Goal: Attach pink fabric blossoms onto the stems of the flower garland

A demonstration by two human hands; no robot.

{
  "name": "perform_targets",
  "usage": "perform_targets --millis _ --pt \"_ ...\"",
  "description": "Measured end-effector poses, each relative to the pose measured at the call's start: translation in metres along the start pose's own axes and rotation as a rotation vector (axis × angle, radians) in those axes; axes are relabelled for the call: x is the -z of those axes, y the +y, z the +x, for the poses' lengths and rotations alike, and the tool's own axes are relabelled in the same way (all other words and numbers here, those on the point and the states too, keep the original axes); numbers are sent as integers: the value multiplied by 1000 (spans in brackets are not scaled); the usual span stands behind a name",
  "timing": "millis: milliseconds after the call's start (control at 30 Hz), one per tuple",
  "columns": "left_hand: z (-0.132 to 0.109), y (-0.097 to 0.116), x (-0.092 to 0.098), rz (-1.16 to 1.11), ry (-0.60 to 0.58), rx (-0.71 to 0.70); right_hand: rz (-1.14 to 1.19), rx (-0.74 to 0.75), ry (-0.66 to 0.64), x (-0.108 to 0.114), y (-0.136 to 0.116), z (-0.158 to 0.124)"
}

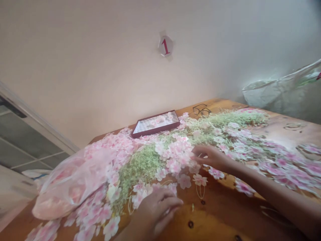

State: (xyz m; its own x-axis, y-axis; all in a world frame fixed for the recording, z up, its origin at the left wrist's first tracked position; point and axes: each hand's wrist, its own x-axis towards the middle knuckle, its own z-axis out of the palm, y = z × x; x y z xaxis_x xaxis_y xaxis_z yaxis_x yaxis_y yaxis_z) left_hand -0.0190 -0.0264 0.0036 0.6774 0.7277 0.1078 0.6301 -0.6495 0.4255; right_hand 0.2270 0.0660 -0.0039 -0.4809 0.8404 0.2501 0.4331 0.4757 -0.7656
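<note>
My right hand (210, 156) reaches into a heap of pink fabric blossoms (177, 152), its thumb and fingers bent together at the petals of an artificial flower (194, 167). Closer to me, my left hand (160, 209) hovers low over the wooden table (208, 221), fingers loosely bent and a little apart, with nothing visible in them. Behind it lie pale pink flowers (140, 195). Between the hands lie a single blossom (184, 181) and another flower with a looped thin stem (200, 180). Light green artificial sprigs (140, 164) run beside the heap.
A translucent bag of pink petals (72, 187) bulges at the left. At the back stand a dark-rimmed tray (156, 130) with a few blossoms and a pair of eyeglasses (201, 109). More pink flowers (283, 165) spread rightward. A white sack (263, 92) hangs beyond the table.
</note>
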Motion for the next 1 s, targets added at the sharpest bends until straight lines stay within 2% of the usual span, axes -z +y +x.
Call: perform_targets --millis 67,133,267,367,467,667,833,900,1000 --pt "8 12 -2 52 -102 -44 -10 14 21 -2 0 0" --pt "20 22 -8 108 -141 -46 -11 20 19 -4 0 -1" --pt "45 33 -24 246 -96 6 38 2 -42 -8 -1 -2" --pt "55 31 -29 257 -63 11 56 3 -41 -8 -2 -3" --pt "55 21 -24 65 34 87 77 11 -33 -7 -4 -3" --pt "47 -3 -12 -389 237 420 79 -3 -14 -5 -12 -5" --pt "45 -6 -14 -683 321 465 252 -6 -37 -11 -21 -9" --pt "45 -3 -15 -736 322 458 327 0 -60 -17 -24 -11" --pt "43 2 -15 -731 280 463 319 0 -98 -25 -25 -14"
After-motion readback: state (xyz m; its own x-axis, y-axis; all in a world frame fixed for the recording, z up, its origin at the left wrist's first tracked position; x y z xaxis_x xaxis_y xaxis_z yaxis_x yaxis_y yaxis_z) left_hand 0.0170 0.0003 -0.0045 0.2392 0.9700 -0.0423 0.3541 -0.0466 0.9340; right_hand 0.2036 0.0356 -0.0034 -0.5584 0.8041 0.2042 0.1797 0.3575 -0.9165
